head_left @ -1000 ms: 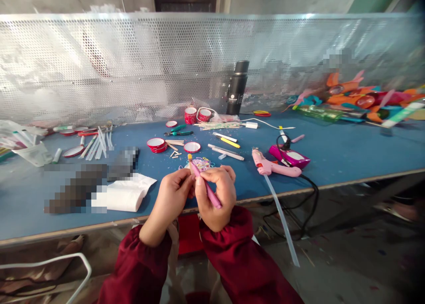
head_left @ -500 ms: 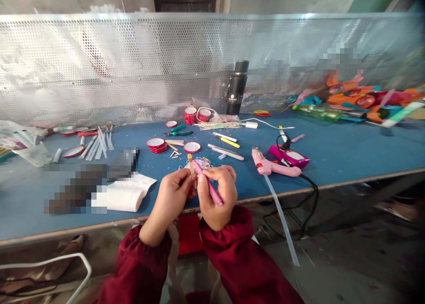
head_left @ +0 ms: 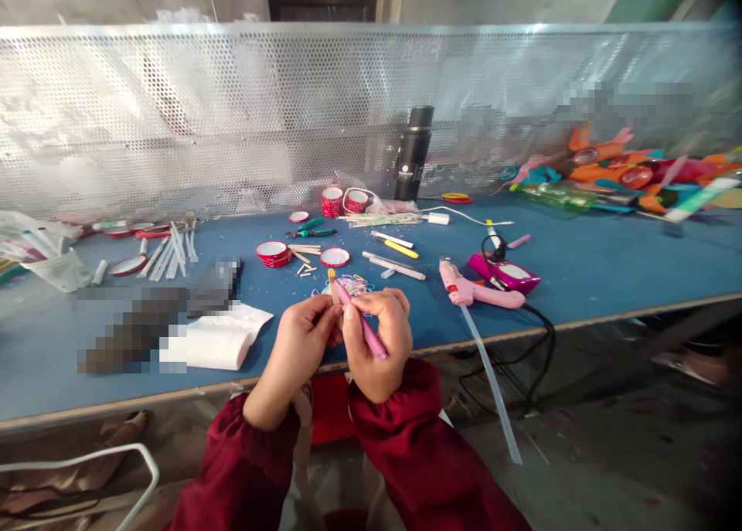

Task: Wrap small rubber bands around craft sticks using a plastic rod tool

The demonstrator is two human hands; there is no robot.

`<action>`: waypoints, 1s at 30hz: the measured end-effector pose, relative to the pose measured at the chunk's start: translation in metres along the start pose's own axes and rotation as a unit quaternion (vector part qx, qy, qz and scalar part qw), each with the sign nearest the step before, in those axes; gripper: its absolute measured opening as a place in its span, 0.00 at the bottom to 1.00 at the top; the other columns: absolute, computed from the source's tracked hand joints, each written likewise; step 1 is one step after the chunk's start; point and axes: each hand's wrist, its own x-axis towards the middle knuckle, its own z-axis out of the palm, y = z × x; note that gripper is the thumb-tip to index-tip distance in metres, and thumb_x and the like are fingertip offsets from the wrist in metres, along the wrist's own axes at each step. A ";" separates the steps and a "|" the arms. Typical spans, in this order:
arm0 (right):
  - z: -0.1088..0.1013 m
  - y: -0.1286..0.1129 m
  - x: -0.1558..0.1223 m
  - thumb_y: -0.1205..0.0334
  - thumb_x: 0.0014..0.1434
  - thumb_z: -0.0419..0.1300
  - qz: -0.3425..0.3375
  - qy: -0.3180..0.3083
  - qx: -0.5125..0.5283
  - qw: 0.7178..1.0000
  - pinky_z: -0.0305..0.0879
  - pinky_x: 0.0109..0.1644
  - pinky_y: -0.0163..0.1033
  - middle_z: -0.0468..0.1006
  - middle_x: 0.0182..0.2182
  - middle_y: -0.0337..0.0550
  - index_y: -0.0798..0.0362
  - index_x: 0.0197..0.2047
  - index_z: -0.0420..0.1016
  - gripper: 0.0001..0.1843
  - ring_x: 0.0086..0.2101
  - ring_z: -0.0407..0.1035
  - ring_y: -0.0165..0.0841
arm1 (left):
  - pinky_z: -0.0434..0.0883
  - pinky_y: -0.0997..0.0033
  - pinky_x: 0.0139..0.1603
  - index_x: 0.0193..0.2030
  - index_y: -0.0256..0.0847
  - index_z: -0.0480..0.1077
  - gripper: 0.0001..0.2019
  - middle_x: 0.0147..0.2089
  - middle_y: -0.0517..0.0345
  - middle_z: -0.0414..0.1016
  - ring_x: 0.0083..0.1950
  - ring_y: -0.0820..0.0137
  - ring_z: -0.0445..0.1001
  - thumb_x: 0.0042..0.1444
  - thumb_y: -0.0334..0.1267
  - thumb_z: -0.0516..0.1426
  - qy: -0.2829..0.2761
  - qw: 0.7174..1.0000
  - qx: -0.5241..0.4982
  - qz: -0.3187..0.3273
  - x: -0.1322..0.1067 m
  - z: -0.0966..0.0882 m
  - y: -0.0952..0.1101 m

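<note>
Pink pen — yellow-tipped stick

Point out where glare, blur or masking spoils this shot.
Head view: bright glare streaks the perforated screen; head view: the colourful pile at right looks smeared; head view: blocky pixelation masks parts of a dark item; head view: the far right edge falls dark, while the pink marker in the right hand reads fairly clearly.
</note>
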 end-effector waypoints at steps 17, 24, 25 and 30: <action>0.000 -0.001 0.001 0.69 0.65 0.62 -0.002 0.006 -0.001 1.000 0.67 0.54 0.49 0.82 0.33 0.38 0.49 0.41 0.72 0.05 0.36 0.77 0.35 | 0.64 0.75 0.28 0.29 0.39 0.72 0.17 0.23 0.61 0.71 0.25 0.73 0.66 0.65 0.47 0.58 -0.002 1.000 0.013 0.002 0.000 0.000 0.001; 0.000 0.000 -0.001 0.69 0.65 0.62 -0.006 0.001 -0.005 1.000 0.67 0.54 0.50 0.82 0.33 0.38 0.48 0.40 0.72 0.05 0.35 0.76 0.35 | 0.64 0.75 0.28 0.30 0.39 0.72 0.16 0.23 0.62 0.71 0.25 0.73 0.66 0.64 0.47 0.59 0.001 1.000 0.005 0.006 0.000 0.000 0.001; 0.000 0.000 -0.001 0.69 0.65 0.62 -0.002 0.011 -0.004 1.000 0.67 0.54 0.50 0.82 0.33 0.38 0.48 0.41 0.72 0.05 0.35 0.76 0.35 | 0.64 0.75 0.28 0.29 0.39 0.72 0.16 0.23 0.62 0.71 0.25 0.73 0.66 0.64 0.48 0.59 -0.001 1.000 0.005 0.003 0.000 0.000 0.001; -0.001 0.000 0.001 0.70 0.65 0.62 -0.025 -0.006 0.020 0.999 0.69 0.52 0.49 0.81 0.33 0.39 0.49 0.42 0.72 0.06 0.36 0.76 0.35 | 0.65 0.75 0.30 0.31 0.38 0.75 0.15 0.24 0.62 0.71 0.26 0.72 0.67 0.65 0.46 0.59 -0.002 1.000 0.011 0.014 -0.001 0.000 0.000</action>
